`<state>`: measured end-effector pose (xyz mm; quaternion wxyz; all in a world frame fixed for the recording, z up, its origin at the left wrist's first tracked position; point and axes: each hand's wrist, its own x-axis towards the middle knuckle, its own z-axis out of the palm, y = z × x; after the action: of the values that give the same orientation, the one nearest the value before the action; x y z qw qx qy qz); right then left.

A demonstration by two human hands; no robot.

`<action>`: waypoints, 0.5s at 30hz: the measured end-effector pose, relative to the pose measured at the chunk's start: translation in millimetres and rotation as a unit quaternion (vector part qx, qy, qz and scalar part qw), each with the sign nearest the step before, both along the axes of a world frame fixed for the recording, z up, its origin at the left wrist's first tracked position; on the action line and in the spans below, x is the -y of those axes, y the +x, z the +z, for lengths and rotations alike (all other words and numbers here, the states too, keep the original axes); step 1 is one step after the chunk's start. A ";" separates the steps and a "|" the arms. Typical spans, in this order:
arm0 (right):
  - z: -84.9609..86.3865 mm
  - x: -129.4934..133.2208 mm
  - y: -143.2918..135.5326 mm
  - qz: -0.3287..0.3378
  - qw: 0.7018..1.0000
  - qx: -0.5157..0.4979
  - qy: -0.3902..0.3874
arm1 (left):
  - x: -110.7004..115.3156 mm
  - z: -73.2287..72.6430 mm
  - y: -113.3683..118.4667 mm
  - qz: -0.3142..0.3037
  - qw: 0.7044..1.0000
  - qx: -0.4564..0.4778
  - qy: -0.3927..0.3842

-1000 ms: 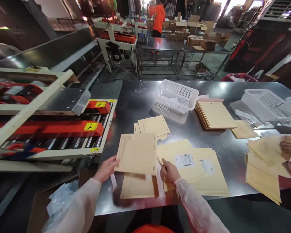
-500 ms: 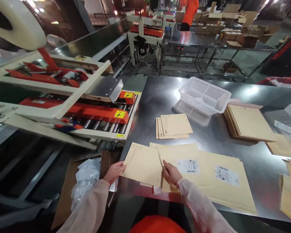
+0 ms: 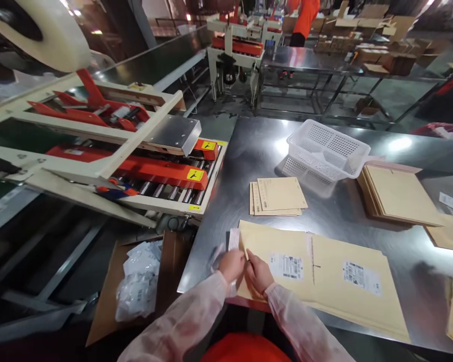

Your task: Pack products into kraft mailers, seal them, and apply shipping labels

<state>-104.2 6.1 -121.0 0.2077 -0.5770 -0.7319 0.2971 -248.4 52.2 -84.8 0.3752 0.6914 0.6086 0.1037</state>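
Could crease or tear pale-yellow, flat, white-labelled paper envelope [image 3: 279, 246], at 5 o'clock on dark shiny metal table [image 3: 219, 221], by tugging left edge unevenly. Pinching that edge in nearly closed right hand [image 3: 259, 271]; bunching left hand [image 3: 232, 264] just beside, at 6 o'clock, cannot tell on what. Earlier: holding square tan card mailer in left hand; now out of sight.

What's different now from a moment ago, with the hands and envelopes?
The left hand has moved right, next to the right hand by the edge of the labelled envelope. The other envelope it held is out of sight, maybe inside. The right hand still pinches that edge; the small envelope pile and white basket stayed put.
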 end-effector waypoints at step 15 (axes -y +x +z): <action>7.4 -5.6 39.0 -0.002 0.979 0.201 0.046 | -65.1 -37.6 -43.9 0.157 0.980 0.103 0.071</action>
<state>-65.2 11.7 -113.6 0.0834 -0.6164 -0.7702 0.1407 -292.4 117.3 -122.4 0.3649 0.5974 0.6590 0.2750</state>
